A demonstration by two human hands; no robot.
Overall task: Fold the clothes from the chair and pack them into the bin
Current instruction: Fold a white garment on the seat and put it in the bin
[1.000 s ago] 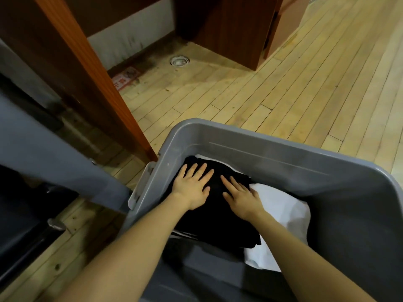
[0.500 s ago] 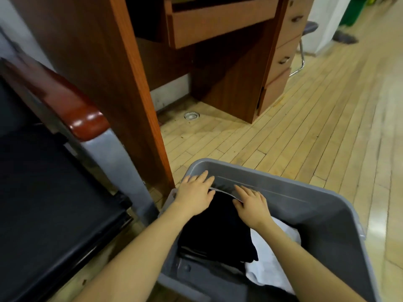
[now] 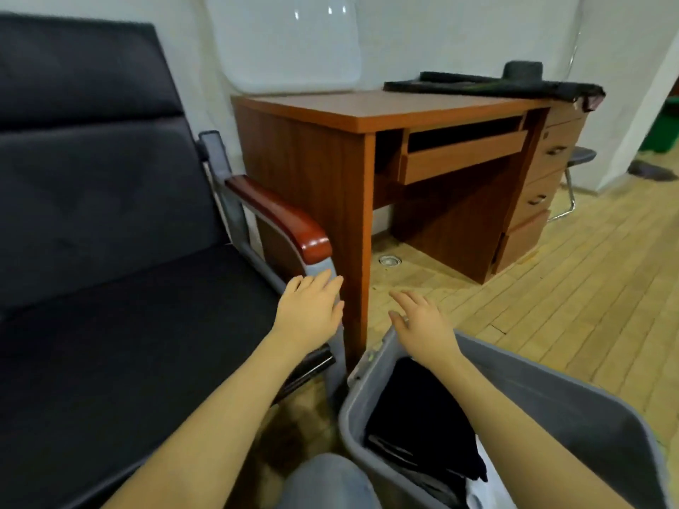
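Inside bin: dark folded clothes packed; chair seat bare (task seemingly done); left hand, right hand empty, fingers relaxed.

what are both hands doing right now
Left hand: open, holding nothing, by the chair arm.
Right hand: open, holding nothing, above the bin rim.

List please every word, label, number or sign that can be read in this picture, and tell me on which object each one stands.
None: no text can be read in the head view.
Grey bin: no label shows on its walls.
Wooden desk: no writing; the dark things on its top are too blurred to tell.
Black chair: no brand mark shows.
Black garment in the bin: no print or tag shows.
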